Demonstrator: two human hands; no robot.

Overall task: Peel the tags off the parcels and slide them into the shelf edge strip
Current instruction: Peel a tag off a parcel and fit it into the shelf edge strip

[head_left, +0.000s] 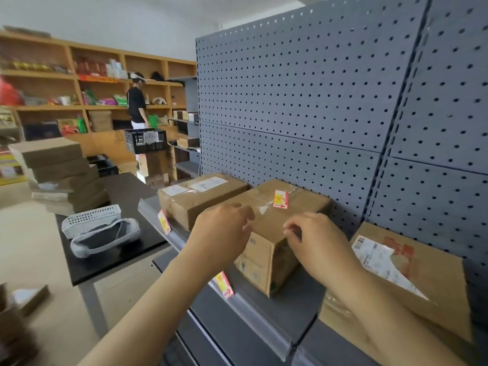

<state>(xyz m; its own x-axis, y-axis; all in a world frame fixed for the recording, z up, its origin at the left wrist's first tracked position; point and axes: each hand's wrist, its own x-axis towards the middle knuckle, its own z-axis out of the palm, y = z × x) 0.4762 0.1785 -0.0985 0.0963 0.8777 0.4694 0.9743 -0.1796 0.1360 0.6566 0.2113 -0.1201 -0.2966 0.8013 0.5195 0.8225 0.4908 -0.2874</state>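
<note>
Head view: your left hand (224, 228) and right hand (314, 239) are both at the near top edge of the middle box (266, 233). Left fingers are curled loosely over the edge, nothing visible in them. Right thumb and forefinger are pinched narrow at the box's near corner; can't tell if they hold anything, it's blurred there.

Box count: three on the grey shelf (264, 320). The middle box runs its long axis from you back to the pegboard (303, 101), one short end facing you. The left box (200, 196) lies beside it, touching or nearly so, same direction. The right box (422, 281) is flatter, tilted, near corner toward you.

Tag count: three red, yellow and white tags. One tag (280, 198) is stuck on top of the middle box toward its far end, long axis pointing front to back, next to clear tape. Two are in the edge strip (250, 307): the far tag (164, 222) below the left box, the near tag (224, 285) below the middle box. Both stand upright, long axis vertical.

Writing: none legible. The left box has two white labels on top, the right box one torn shipping label with a barcode, the middle box faint blue print on its near end. All too small or blurred to read.
</note>
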